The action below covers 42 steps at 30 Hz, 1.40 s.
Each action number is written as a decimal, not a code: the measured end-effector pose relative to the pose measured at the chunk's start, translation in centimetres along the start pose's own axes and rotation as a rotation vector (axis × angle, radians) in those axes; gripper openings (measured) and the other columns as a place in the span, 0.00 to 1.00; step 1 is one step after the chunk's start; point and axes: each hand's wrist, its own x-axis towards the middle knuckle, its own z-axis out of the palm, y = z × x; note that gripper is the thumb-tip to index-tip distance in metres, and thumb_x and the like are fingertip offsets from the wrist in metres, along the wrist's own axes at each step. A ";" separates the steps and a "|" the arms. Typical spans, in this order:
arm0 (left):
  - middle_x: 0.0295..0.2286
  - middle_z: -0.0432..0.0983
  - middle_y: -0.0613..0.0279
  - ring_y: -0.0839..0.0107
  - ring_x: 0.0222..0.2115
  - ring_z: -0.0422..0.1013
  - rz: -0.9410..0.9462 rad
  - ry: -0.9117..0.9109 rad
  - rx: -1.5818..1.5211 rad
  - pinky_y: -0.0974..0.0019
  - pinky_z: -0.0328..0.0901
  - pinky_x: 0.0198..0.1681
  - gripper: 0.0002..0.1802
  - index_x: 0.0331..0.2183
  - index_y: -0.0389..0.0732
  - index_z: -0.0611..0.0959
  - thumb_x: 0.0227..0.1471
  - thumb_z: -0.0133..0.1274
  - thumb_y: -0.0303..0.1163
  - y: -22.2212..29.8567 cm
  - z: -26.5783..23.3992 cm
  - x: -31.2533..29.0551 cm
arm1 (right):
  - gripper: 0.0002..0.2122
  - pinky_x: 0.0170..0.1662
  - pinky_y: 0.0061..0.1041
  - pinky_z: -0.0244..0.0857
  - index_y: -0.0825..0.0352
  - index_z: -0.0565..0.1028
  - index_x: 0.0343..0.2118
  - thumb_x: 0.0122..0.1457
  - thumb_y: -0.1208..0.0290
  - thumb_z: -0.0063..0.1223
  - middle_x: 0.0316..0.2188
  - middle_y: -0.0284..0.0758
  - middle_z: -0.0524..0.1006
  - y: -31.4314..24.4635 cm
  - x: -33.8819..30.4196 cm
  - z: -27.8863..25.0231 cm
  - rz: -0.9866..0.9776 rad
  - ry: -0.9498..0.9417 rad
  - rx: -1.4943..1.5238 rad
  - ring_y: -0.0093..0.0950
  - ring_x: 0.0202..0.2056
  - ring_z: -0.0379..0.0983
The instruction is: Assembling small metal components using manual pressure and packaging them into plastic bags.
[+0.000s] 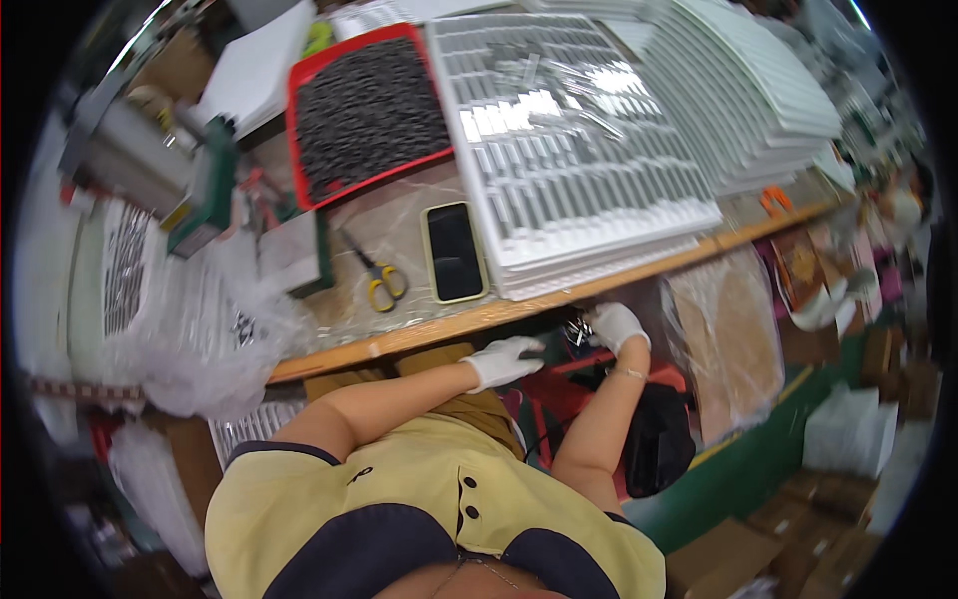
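Observation:
Both my hands wear white gloves and are below the table's front edge. My left hand (506, 362) lies over my lap, its fingers stretched out and nothing seen in them. To its right, my right hand (617, 326) has its fingers curled at a small bunch of shiny metal pieces (578, 331). The pieces sit in a dark spot under the edge, too small to name, and the fingertips are partly hidden. Beneath that hand is something red like a stool or crate (559, 399). A black bag (660, 439) hangs beside my right forearm.
On the table (389, 215), a white ridged tray (589, 225) holds rows of shiny metal tubes. Left of it are a phone (454, 254), yellow-handled scissors (384, 285) and a red tray (299, 150) full of dark small parts. White trays (743, 100) are stacked right; a green-grey machine (205, 185) stands left.

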 end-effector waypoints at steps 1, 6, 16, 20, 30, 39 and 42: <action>0.45 0.73 0.53 0.64 0.47 0.69 0.126 -0.009 0.032 0.64 0.62 0.51 0.21 0.48 0.40 0.75 0.54 0.50 0.38 -1.8 -1.2 -2.3 | 0.11 0.30 0.23 0.70 0.73 0.77 0.37 0.54 0.72 0.55 0.34 0.42 0.79 -1.0 -1.5 -0.3 -0.050 0.032 0.137 0.29 0.29 0.78; 0.29 0.80 0.65 0.77 0.32 0.74 -0.015 -0.168 -0.186 0.73 0.67 0.39 0.07 0.30 0.36 0.82 0.52 0.54 0.29 -3.3 -10.8 -17.7 | 0.06 0.24 0.18 0.68 0.70 0.80 0.28 0.49 0.73 0.60 0.21 0.36 0.79 -12.4 -11.1 -2.3 -0.370 0.091 0.668 0.21 0.18 0.74; 0.23 0.74 0.68 0.81 0.25 0.67 0.015 0.840 -0.760 0.76 0.61 0.29 0.09 0.28 0.35 0.80 0.50 0.59 0.31 -7.3 -12.8 -32.4 | 0.17 0.37 0.36 0.70 0.65 0.79 0.30 0.53 0.54 0.53 0.29 0.44 0.79 -33.9 -2.8 -0.6 -0.195 0.440 -0.245 0.41 0.33 0.77; 0.24 0.74 0.69 0.82 0.25 0.67 0.137 1.016 -0.864 0.77 0.62 0.30 0.08 0.28 0.36 0.80 0.50 0.59 0.30 -11.3 -11.4 -33.8 | 0.17 0.40 0.36 0.70 0.66 0.79 0.33 0.55 0.54 0.49 0.32 0.45 0.79 -35.5 -0.6 -0.5 -0.086 0.348 -0.358 0.42 0.36 0.77; 0.30 0.79 0.63 0.79 0.31 0.73 0.112 0.755 -0.763 0.74 0.67 0.36 0.08 0.34 0.36 0.83 0.49 0.58 0.27 -10.7 -13.0 -34.9 | 0.04 0.16 0.18 0.57 0.70 0.74 0.22 0.48 0.75 0.54 0.13 0.31 0.70 -33.3 -6.8 -1.6 -0.368 0.212 0.423 0.16 0.13 0.64; 0.52 0.60 0.51 0.65 0.54 0.59 0.599 1.259 -1.021 0.61 0.57 0.56 0.62 0.61 0.36 0.46 0.40 0.61 0.60 -4.5 -8.8 -33.5 | 0.06 0.22 0.14 0.63 0.71 0.75 0.32 0.50 0.78 0.53 0.24 0.31 0.76 -46.7 -11.6 7.4 -0.990 0.021 0.421 0.16 0.20 0.68; 0.45 0.66 0.52 0.67 0.43 0.66 0.350 1.709 -0.713 0.65 0.63 0.47 0.46 0.61 0.36 0.48 0.53 0.50 0.50 -7.6 -8.0 -36.3 | 0.12 0.27 0.16 0.66 0.71 0.77 0.39 0.51 0.77 0.58 0.24 0.33 0.79 -48.9 -12.5 9.2 -0.725 -0.262 0.593 0.15 0.21 0.70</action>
